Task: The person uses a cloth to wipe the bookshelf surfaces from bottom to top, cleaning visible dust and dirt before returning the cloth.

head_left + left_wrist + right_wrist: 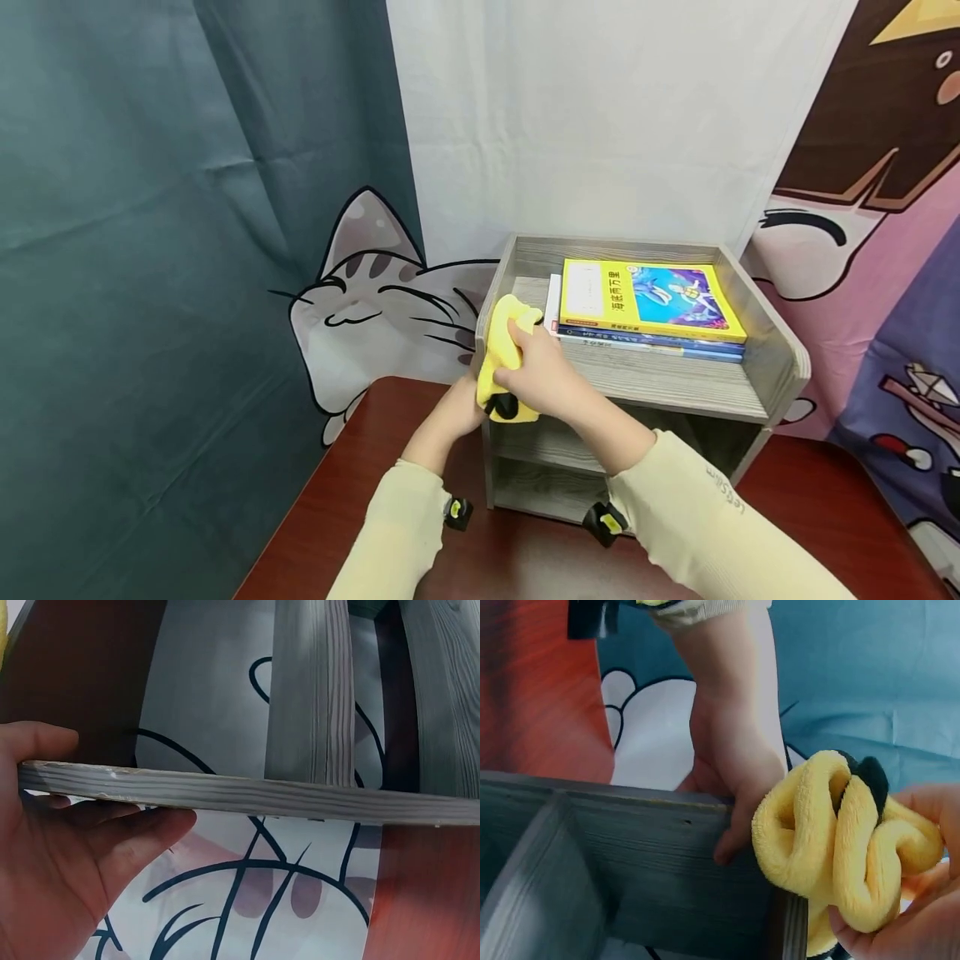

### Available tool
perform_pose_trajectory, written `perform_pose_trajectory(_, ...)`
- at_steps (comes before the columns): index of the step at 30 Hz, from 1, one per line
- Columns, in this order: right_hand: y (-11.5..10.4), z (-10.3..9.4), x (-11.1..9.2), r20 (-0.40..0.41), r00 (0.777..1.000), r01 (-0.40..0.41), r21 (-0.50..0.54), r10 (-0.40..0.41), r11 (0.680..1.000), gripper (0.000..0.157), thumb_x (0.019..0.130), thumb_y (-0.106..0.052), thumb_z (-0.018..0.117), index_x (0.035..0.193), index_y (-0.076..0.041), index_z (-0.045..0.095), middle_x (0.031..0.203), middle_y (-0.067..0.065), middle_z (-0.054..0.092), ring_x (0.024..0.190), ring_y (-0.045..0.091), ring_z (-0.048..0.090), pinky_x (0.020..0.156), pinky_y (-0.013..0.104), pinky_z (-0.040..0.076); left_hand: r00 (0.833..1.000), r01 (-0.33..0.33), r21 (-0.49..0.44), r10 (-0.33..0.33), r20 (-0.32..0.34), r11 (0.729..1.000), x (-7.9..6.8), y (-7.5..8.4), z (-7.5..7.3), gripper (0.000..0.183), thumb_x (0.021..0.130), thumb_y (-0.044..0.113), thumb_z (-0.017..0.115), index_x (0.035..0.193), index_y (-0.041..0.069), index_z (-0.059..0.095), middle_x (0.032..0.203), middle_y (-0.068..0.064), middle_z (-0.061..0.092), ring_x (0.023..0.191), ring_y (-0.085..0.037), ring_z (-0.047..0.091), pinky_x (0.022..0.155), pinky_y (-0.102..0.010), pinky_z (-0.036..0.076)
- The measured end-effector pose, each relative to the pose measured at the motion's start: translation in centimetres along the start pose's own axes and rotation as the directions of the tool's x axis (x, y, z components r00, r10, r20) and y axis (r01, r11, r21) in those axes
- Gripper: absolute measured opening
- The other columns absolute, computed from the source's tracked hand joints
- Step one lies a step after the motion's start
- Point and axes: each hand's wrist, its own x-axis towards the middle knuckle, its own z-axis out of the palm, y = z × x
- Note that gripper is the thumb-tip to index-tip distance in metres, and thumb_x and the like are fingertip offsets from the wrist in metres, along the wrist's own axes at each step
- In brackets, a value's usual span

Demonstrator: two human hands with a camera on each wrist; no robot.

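A small grey wood-grain desktop shelf [667,387] stands on the table. My left hand [453,408] grips the front edge of its left side panel [247,793], thumb on the inner face and fingers on the outer face. In my right hand [551,375] is a bunched yellow cloth [498,350] with dark trim, held at the upper part of that same panel. The right wrist view shows the cloth [795,840] folded in loops over the panel's edge, just beyond the left hand [739,765]. The cloth hides part of the left hand in the head view.
On the shelf's top board lie stacked books, a yellow one [600,292] uppermost and blue ones [645,340] below. A white book [552,304] sticks out at their left. Open compartments are below. The reddish-brown table [390,417] stands against printed curtains [600,125].
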Motion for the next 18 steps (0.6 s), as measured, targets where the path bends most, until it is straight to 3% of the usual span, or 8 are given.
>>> perform_pose_trajectory(4,0.0,-0.5,0.9,0.036,0.999,0.023,0.035,-0.024,0.999,0.066,0.077,0.001,0.056,0.139,0.008,0.032,0.108,0.027,0.054,0.079,0.023,0.054,0.065,0.030,0.048,0.998,0.068,-0.040,-0.067,0.012,0.997,0.0,0.0,0.1,0.029,0.097,0.023,0.045,0.120,0.005,0.047,0.086,-0.007,0.052,0.079,-0.021,0.051,0.073,-0.038,0.040)
perform_pose_trajectory(9,0.0,-0.5,2.1,0.051,0.999,-0.008,0.046,0.006,0.999,0.062,0.081,0.002,0.053,0.139,0.010,0.031,0.105,0.025,0.055,0.079,0.023,0.055,0.067,0.032,0.049,0.995,0.097,-0.067,-0.096,0.024,0.993,0.0,0.1,0.0,0.030,0.098,0.025,0.042,0.121,0.006,0.047,0.077,-0.004,0.047,0.074,-0.020,0.049,0.072,-0.039,0.039)
perform_pose_trajectory(11,0.0,-0.5,2.6,0.042,0.999,-0.033,0.039,0.032,0.999,0.063,0.081,0.001,0.053,0.139,0.009,0.030,0.111,0.026,0.054,0.082,0.024,0.055,0.068,0.032,0.048,0.995,0.103,-0.081,-0.101,0.025,0.991,0.0,0.2,0.0,0.033,0.097,0.026,0.042,0.124,0.006,0.045,0.082,-0.006,0.050,0.079,-0.022,0.050,0.074,-0.040,0.039)
perform_pose_trajectory(14,0.2,-0.6,3.5,0.034,0.996,-0.085,0.036,0.084,0.996,0.064,0.082,0.000,0.052,0.141,0.006,0.028,0.119,0.026,0.052,0.088,0.026,0.055,0.072,0.034,0.048,0.993,0.117,-0.105,-0.116,0.020,0.988,0.1,0.3,0.2,0.043,0.097,0.032,0.043,0.134,0.010,0.040,0.109,-0.009,0.055,0.099,-0.023,0.052,0.085,-0.042,0.040)
perform_pose_trajectory(18,0.6,-0.9,4.7,0.049,0.991,-0.124,-0.024,0.125,0.992,0.065,0.082,-0.001,0.050,0.143,0.003,0.026,0.127,0.026,0.048,0.093,0.029,0.054,0.073,0.035,0.048,0.987,0.161,-0.109,-0.160,0.022,0.981,0.2,0.4,0.5,0.050,0.096,0.031,0.043,0.142,0.014,0.033,0.135,-0.009,0.045,0.114,-0.024,0.047,0.094,-0.045,0.037)
